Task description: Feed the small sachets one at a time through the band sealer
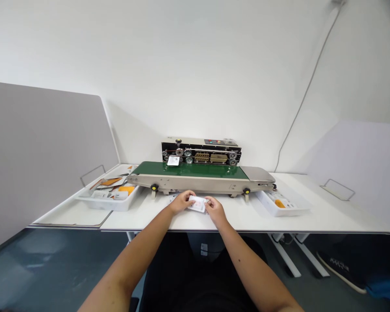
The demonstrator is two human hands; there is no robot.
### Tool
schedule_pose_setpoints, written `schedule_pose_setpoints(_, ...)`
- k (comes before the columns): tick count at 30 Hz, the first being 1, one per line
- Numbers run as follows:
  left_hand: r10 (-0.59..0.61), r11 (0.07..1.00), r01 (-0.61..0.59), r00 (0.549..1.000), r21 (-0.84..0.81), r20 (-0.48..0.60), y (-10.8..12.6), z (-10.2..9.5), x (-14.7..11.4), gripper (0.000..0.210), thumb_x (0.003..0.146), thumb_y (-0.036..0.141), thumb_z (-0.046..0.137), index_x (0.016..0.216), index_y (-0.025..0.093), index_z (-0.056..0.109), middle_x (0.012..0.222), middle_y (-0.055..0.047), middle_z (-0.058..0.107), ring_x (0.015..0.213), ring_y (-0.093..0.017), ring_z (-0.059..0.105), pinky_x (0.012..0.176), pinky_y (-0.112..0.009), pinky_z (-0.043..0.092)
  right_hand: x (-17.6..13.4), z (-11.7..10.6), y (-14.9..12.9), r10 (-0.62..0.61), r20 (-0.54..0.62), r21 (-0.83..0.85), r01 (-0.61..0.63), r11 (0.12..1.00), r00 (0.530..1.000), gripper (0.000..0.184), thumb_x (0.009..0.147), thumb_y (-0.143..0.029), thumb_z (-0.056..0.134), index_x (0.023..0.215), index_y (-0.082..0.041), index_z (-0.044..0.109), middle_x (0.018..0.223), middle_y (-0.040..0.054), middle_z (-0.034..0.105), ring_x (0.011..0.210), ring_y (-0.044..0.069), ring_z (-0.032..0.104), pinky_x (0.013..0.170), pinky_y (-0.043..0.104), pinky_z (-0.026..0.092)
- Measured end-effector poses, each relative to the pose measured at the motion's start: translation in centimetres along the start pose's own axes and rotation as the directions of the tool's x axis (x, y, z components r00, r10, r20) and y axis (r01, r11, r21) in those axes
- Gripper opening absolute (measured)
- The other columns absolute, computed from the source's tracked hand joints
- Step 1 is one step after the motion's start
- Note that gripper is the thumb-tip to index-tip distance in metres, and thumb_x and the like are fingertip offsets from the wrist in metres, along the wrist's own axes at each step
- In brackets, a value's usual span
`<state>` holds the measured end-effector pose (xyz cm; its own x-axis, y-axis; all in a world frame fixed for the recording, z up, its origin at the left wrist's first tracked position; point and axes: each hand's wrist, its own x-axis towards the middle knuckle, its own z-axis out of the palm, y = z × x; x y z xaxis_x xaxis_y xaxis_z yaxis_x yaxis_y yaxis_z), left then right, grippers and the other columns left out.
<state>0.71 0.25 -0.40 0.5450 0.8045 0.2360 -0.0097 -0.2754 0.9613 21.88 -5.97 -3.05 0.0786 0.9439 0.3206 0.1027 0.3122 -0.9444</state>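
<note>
Packet (198, 204) over table (240, 219), behind its front edge; left hand (182, 202) and right hand (216, 211) pinch opposite ends. Uneven pull could crease it; slack fingers, drop it. Bare tabletop either side, bounded by left bin (102, 204) and right bin (289, 212). Machine (198, 184) limits room behind.

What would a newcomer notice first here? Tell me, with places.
Probably the green conveyor belt, running across the middle of the view. In front of it, the left hand and right hand hold a small white packet between them. A white bin sits near the belt's left end.
</note>
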Motion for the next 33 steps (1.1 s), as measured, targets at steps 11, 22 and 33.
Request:
schedule_pose_setpoints(11,-0.052,0.996,0.055,0.998,-0.072,0.046,0.2,0.3,0.0,0.051,0.073,0.048,0.083,0.095,0.018,0.048,0.076,0.000,0.067,0.067,-0.016,0.067,0.064,-0.026,0.052,-0.2,-0.1,-0.8,-0.001,-0.027,-0.057,0.000,0.998,1.000,0.040,0.084,-0.038,0.060,0.117,-0.018,0.071,0.083,0.0031,0.071,0.063,0.017,0.060,0.060,0.028,0.049)
schedule_pose_setpoints(22,0.001,0.995,-0.012,0.994,0.097,0.111,0.7,-0.1,-0.4,0.049,0.080,0.049,0.077,0.111,0.012,0.068,0.076,-0.001,0.065,0.067,-0.012,0.057,0.064,-0.023,0.042,-0.1,0.0,-0.4,0.026,0.026,-0.123,-0.023,0.992,0.999,0.034,0.081,-0.039,0.063,0.106,-0.019,0.077,0.083,0.0050,0.075,0.076,0.023,0.069,0.071,0.033,0.055)
schedule_pose_setpoints(33,-0.023,0.995,0.031,0.996,-0.096,0.088,0.4,0.1,-0.2,0.060,0.075,0.047,0.082,0.119,0.017,0.055,0.076,0.000,0.065,0.064,-0.016,0.065,0.062,-0.027,0.050,0.0,0.2,-0.6,-0.009,0.142,-0.048,0.016,0.999,0.990,0.034,0.085,-0.041,0.063,0.109,-0.020,0.074,0.105,0.0069,0.076,0.093,0.025,0.071,0.080,0.034,0.055)
